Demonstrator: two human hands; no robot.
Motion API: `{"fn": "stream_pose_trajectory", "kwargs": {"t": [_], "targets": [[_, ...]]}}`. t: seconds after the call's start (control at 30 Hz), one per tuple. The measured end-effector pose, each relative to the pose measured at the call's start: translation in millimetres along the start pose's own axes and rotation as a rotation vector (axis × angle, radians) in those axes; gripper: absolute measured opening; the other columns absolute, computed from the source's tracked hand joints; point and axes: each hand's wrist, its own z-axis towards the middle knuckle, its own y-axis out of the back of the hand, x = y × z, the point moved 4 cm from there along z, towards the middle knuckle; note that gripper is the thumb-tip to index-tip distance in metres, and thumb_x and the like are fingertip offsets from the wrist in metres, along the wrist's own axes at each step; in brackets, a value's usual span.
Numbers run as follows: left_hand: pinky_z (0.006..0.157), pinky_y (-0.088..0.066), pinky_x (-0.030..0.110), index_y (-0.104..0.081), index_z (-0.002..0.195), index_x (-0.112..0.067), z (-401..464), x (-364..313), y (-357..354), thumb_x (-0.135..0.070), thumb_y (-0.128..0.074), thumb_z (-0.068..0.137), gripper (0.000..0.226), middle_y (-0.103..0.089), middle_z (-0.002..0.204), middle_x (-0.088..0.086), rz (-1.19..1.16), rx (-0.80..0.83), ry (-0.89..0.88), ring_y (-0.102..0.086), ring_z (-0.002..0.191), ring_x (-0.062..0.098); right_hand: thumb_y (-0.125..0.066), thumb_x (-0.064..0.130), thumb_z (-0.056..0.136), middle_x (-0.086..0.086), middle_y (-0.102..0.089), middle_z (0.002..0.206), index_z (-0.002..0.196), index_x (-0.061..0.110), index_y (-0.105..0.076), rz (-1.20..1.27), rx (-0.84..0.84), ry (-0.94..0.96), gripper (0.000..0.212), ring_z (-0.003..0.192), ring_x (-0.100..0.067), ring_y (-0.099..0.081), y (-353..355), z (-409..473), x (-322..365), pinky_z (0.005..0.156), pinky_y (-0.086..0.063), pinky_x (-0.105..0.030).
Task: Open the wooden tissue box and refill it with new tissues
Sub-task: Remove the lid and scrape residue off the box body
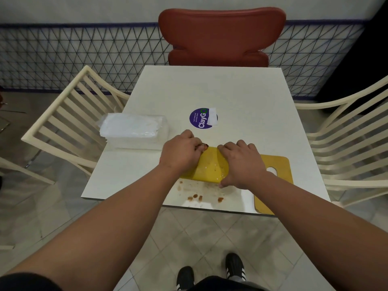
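Note:
The yellow wooden tissue box [211, 166] lies on the white table [210, 89] near its front edge, between my two hands. My left hand [180, 152] grips its left end, fingers curled over the far top edge. My right hand [243, 164] grips its right end, thumb at the near lower corner. The box's flat yellow lid [279, 164], with an oval slot, lies on the table to the right, partly under my right wrist. A clear plastic pack of new white tissues [134, 128] lies at the table's left edge, apart from both hands.
Brown crumbs and smears [201, 196] lie on the table just in front of the box. A round purple sticker [200, 118] is mid-table. A red chair [220, 36] stands at the far side, cream slatted chairs at left [69, 122] and right [346, 139].

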Motion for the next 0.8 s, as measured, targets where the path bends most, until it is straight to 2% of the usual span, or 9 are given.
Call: {"fn": "stream_pose_trajectory", "kwargs": {"t": [0.1,0.27,0.37,0.53,0.6,0.7,0.8], "targets": [[0.062,-0.037,0.025,-0.071,0.107,-0.029,-2.9,9.8,2.7,-0.043,-0.048,0.094,0.03,-0.056,0.104,-0.007,0.003,-0.036,0.061,-0.058,0.087,0.015,-0.073,0.072,0.057,0.007,-0.044,0.137,0.145,0.027,-0.029,0.005,0.005,0.002,0.108,0.119,-0.021,-0.038,-0.2,0.8,0.2,0.096,-0.032,-0.037],[0.063,-0.043,0.027,-0.07,0.108,-0.031,-1.8,-23.4,-10.3,-0.045,-0.046,0.095,0.031,-0.055,0.102,-0.005,-0.001,0.007,-0.047,-0.057,0.087,0.016,-0.073,0.071,0.058,0.006,-0.045,0.134,0.143,0.028,-0.031,0.001,0.0,-0.001,0.104,0.118,-0.021,-0.039,-1.1,-0.8,0.1,0.095,-0.032,-0.038],[0.063,-0.044,0.028,-0.071,0.106,-0.032,-3.1,-15.3,-7.3,-0.045,-0.047,0.094,0.029,-0.056,0.101,-0.005,-0.006,0.021,-0.04,-0.057,0.087,0.017,-0.073,0.071,0.058,0.006,-0.045,0.135,0.143,0.028,-0.032,0.003,0.0,0.004,0.104,0.118,-0.021,-0.039,-0.4,0.2,-0.2,0.094,-0.032,-0.038],[0.06,-0.04,0.027,-0.072,0.104,-0.03,-33.7,-6.1,-7.0,-0.043,-0.051,0.093,0.027,-0.057,0.099,-0.003,-0.021,0.098,-0.225,-0.059,0.084,0.021,-0.073,0.072,0.058,0.006,-0.044,0.137,0.145,0.027,-0.03,-0.001,0.004,0.007,0.107,0.119,-0.022,-0.039,-0.9,1.7,0.0,0.096,-0.033,-0.038],[0.061,-0.041,0.027,-0.072,0.105,-0.03,-28.4,-2.2,-4.4,-0.044,-0.05,0.093,0.028,-0.057,0.1,-0.003,-0.01,0.089,-0.2,-0.059,0.085,0.02,-0.072,0.072,0.058,0.006,-0.044,0.138,0.145,0.026,-0.029,-0.003,0.005,0.005,0.108,0.12,-0.022,-0.039,-1.2,1.7,-0.1,0.096,-0.033,-0.038],[0.063,-0.043,0.027,-0.073,0.102,-0.03,-18.8,3.3,0.5,-0.044,-0.052,0.093,0.027,-0.057,0.098,-0.003,-0.043,0.003,-0.049,-0.058,0.085,0.018,-0.073,0.072,0.057,0.006,-0.044,0.138,0.145,0.027,-0.03,-0.007,0.0,0.001,0.108,0.119,-0.022,-0.039,-0.5,2.0,-0.4,0.095,-0.033,-0.038],[0.06,-0.043,0.027,-0.074,0.097,-0.028,-36.3,-2.9,-8.0,-0.043,-0.054,0.092,0.025,-0.057,0.095,-0.003,-0.069,0.006,-0.077,-0.059,0.08,0.019,-0.073,0.072,0.057,0.006,-0.044,0.138,0.145,0.026,-0.03,-0.01,0.004,0.0,0.108,0.12,-0.022,-0.039,-0.1,2.6,0.4,0.095,-0.033,-0.038]]}}
